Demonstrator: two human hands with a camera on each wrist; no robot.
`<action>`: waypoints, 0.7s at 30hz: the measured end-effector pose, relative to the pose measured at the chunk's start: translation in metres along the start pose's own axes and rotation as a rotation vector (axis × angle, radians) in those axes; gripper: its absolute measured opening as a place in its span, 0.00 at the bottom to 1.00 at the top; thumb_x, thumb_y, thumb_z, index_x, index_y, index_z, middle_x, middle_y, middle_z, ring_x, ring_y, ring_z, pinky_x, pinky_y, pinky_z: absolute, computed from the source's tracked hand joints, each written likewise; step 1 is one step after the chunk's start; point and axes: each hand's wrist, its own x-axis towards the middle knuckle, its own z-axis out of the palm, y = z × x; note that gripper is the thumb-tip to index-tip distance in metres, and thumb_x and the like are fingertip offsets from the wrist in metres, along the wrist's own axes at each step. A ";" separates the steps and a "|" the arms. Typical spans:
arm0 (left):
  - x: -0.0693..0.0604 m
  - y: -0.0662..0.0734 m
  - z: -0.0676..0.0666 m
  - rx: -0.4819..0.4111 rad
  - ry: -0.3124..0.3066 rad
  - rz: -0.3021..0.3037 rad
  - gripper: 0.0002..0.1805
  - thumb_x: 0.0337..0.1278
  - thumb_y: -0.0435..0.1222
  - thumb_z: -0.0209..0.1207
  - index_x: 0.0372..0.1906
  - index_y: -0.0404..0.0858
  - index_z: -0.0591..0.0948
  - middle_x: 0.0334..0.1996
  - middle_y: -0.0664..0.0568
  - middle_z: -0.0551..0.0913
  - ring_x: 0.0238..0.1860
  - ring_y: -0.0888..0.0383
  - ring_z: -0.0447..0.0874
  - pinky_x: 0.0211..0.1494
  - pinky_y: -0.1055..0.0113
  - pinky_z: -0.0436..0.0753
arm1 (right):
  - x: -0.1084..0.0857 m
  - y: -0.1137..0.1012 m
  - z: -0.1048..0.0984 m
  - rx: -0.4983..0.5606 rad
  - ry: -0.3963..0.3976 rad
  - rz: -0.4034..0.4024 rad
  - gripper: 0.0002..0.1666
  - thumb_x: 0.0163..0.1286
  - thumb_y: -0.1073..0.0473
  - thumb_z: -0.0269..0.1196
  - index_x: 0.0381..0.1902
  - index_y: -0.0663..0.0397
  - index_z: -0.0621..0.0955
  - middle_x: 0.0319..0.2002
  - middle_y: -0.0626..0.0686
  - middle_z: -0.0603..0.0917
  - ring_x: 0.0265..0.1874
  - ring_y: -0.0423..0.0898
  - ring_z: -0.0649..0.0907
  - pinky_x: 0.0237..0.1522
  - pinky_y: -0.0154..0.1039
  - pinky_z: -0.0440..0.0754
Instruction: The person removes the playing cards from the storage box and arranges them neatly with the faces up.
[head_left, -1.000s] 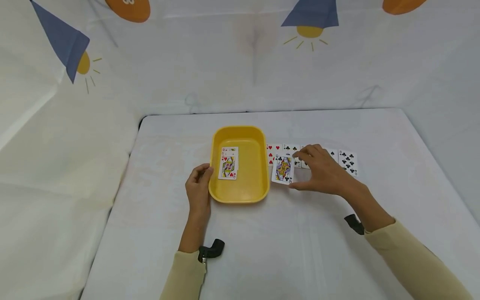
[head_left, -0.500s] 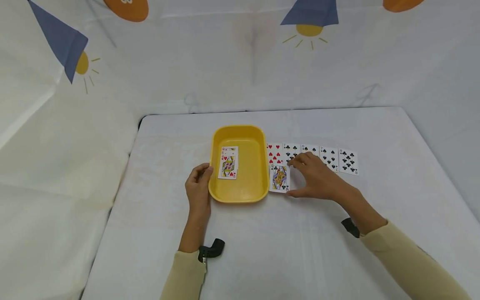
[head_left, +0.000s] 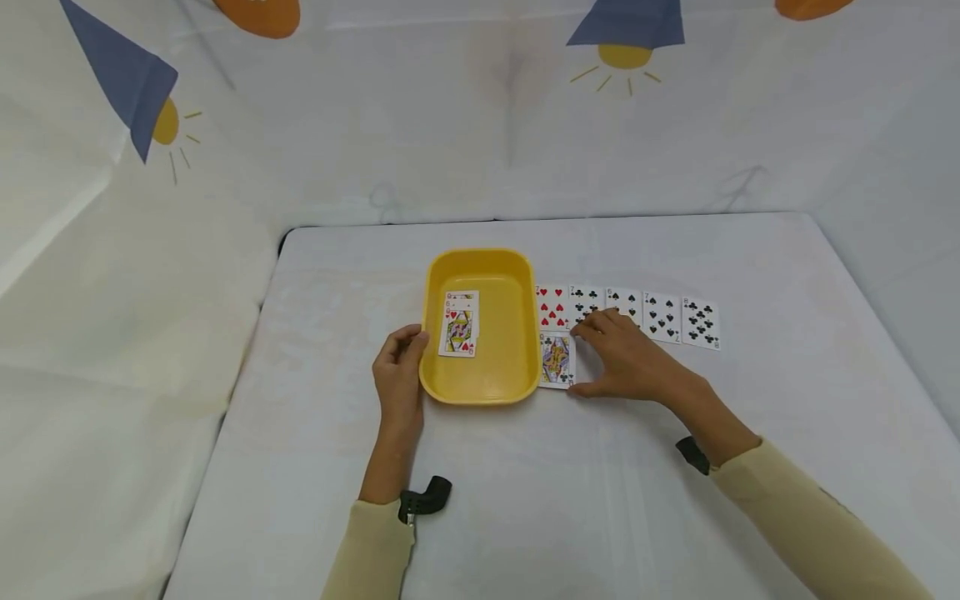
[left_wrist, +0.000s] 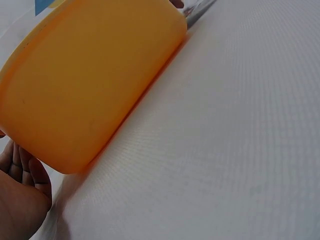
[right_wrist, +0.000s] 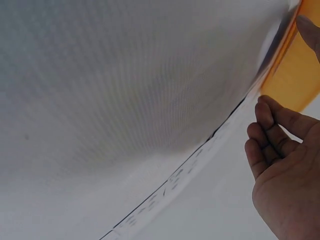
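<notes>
A yellow plastic tray (head_left: 491, 385) lies in the middle of the table in the head view. At its left wall, my left hand (head_left: 398, 367) grips the edge, with fingers curled against the outer side. Inside the tray, several playing cards (head_left: 459, 332) overlap, the queen of hearts on top. Just right of the tray is the queen of clubs card (head_left: 557, 360), lying below the seven of hearts (head_left: 552, 307). My right hand (head_left: 626, 360) holds this queen at its right corners, thumb at the bottom and forefinger at the top. Its palm and curled fingers (right_wrist: 285, 130) show in the right wrist view.
Right of the tray runs a row of face-up cards, among them a seven of clubs (head_left: 586, 303), a seven of spades (head_left: 662, 317) and an eight of clubs (head_left: 701, 323). White cloth covers the table (head_left: 525, 500); a printed fabric wall (head_left: 450, 125) rises behind it.
My right hand has brought the queen of clubs down and slightly left, from over the row to beside the tray wall. The left hand and the tray have stayed in place.
</notes>
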 end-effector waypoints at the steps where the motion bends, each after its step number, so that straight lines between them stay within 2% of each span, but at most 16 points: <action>1: -0.001 0.001 0.000 0.002 0.000 -0.001 0.15 0.65 0.35 0.63 0.54 0.34 0.81 0.50 0.49 0.79 0.49 0.57 0.75 0.62 0.57 0.77 | 0.000 0.000 0.001 -0.001 0.003 -0.002 0.49 0.46 0.35 0.78 0.57 0.61 0.78 0.54 0.56 0.75 0.57 0.55 0.71 0.61 0.54 0.71; 4: -0.008 0.012 0.003 0.009 0.000 -0.001 0.15 0.65 0.34 0.63 0.54 0.32 0.81 0.49 0.48 0.79 0.48 0.58 0.75 0.63 0.54 0.76 | 0.001 0.002 0.003 -0.008 0.005 -0.010 0.49 0.46 0.35 0.78 0.57 0.61 0.78 0.54 0.56 0.76 0.55 0.55 0.71 0.60 0.54 0.72; 7: -0.015 0.023 0.007 0.018 -0.001 0.003 0.15 0.66 0.33 0.62 0.54 0.30 0.80 0.48 0.48 0.79 0.47 0.58 0.75 0.61 0.56 0.77 | 0.002 0.002 0.003 -0.023 -0.003 -0.007 0.49 0.46 0.34 0.78 0.57 0.61 0.78 0.54 0.56 0.76 0.55 0.55 0.71 0.60 0.54 0.72; 11: -0.019 0.027 0.007 0.024 -0.004 0.013 0.16 0.66 0.33 0.61 0.54 0.29 0.80 0.48 0.48 0.79 0.47 0.58 0.76 0.60 0.57 0.77 | 0.003 0.002 0.004 -0.026 -0.014 0.001 0.50 0.47 0.34 0.77 0.59 0.60 0.78 0.55 0.56 0.76 0.57 0.55 0.71 0.61 0.54 0.71; 16: -0.009 0.013 0.003 0.011 0.000 0.013 0.16 0.66 0.34 0.62 0.55 0.31 0.80 0.48 0.49 0.79 0.47 0.58 0.76 0.61 0.54 0.76 | 0.005 0.002 0.005 -0.015 -0.029 0.015 0.50 0.47 0.34 0.77 0.60 0.60 0.78 0.56 0.56 0.75 0.57 0.55 0.70 0.62 0.54 0.70; 21: 0.002 -0.003 -0.001 -0.009 0.002 0.018 0.16 0.64 0.37 0.65 0.53 0.35 0.82 0.49 0.48 0.79 0.48 0.57 0.76 0.59 0.58 0.78 | 0.006 0.001 0.005 -0.024 -0.039 0.027 0.51 0.47 0.34 0.77 0.60 0.60 0.78 0.56 0.56 0.75 0.57 0.55 0.70 0.62 0.54 0.70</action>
